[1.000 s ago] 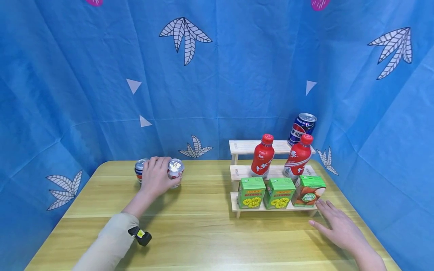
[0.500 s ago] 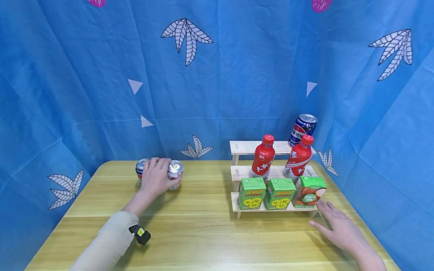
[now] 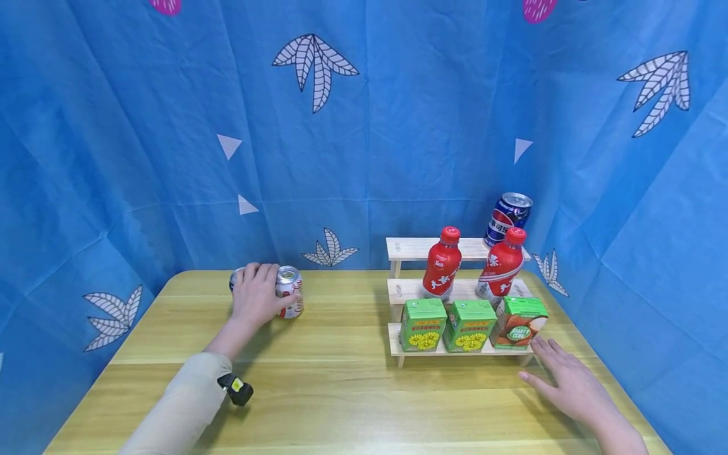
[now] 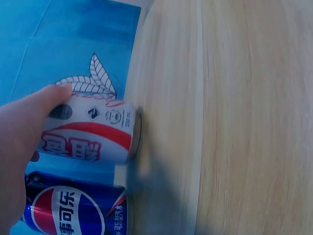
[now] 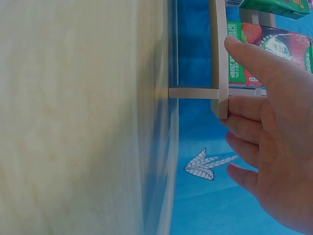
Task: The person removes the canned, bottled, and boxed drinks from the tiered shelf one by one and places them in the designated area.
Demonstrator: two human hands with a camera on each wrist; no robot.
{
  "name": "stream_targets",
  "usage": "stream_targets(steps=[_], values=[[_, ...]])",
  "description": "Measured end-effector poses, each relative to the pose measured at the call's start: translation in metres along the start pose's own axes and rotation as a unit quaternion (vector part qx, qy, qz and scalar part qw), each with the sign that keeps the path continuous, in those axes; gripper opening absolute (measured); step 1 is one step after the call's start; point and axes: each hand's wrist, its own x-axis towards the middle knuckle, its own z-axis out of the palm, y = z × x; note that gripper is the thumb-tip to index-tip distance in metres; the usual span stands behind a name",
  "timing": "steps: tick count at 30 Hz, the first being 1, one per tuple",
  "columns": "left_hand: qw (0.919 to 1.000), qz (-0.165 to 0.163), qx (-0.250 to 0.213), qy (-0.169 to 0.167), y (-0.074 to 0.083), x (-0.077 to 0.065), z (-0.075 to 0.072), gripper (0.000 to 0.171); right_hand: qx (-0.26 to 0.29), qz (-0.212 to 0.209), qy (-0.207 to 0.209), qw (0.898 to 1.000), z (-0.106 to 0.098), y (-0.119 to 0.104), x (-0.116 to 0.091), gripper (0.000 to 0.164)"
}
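My left hand [image 3: 256,297] grips a white-and-red drink can [image 3: 291,298] at the left rear of the table. In the left wrist view the thumb lies along the side of this can [image 4: 88,128]. A blue Pepsi can [image 4: 73,208] stands just beside it, mostly hidden behind the hand in the head view. My right hand [image 3: 571,382] is at the right end of a three-step wooden rack [image 3: 404,287], fingers extended. Its fingertips are right at the bottom step's end, near a green-and-brown juice carton [image 3: 519,323].
Two green cartons with yellow flowers, a left one [image 3: 423,325] and a right one [image 3: 469,327], share the bottom step. Red bottles [image 3: 442,264] stand on the middle step. Another blue can [image 3: 508,219] is on the top step. A blue curtain [image 3: 364,139] surrounds the table [image 3: 341,392].
The white-and-red can has shifted slightly left with my left hand, and more of its printed side shows. Less of the blue can beside it is visible. My right hand stays in place.
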Motion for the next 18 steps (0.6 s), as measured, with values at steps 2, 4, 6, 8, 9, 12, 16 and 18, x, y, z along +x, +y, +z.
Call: stream_targets(steps=[2,4,6,8,9,12,16,18], values=[[1.0,-0.001,0.008,0.004,-0.0024,0.0001,0.0005,0.085,0.001,-0.001,0.0,1.0,0.0001,0.0002,0.0002,0.077],[0.9999,-0.001,0.012,0.008,-0.0037,0.0002,0.0003,0.084,0.001,0.0,0.002,1.0,-0.0002,-0.0002,0.0002,0.077],[0.9999,0.0,0.013,0.009,-0.0038,0.0002,0.0001,0.083,0.001,0.0,0.001,1.0,-0.0001,0.0002,0.0003,0.077],[0.9999,0.0,0.013,0.008,-0.0035,-0.0002,-0.0006,0.082,-0.001,-0.002,0.002,1.0,0.0,0.0003,0.0006,0.077],[0.9999,-0.001,0.013,0.008,-0.0035,-0.0003,-0.0007,0.082,-0.001,-0.001,0.001,1.0,0.0,0.0004,0.0008,0.077],[0.9999,-0.007,0.015,0.005,-0.0024,-0.0012,-0.0015,0.083,-0.001,-0.003,0.0,1.0,0.0004,0.001,0.001,0.077],[0.9997,-0.014,0.018,0.004,-0.0003,-0.0021,-0.0015,0.084,0.001,-0.005,0.002,1.0,0.0005,0.0004,0.001,0.077],[0.9997,-0.017,0.019,0.005,0.0007,-0.0025,-0.0012,0.085,0.001,-0.005,0.002,1.0,0.0005,-0.0001,0.0012,0.077]])
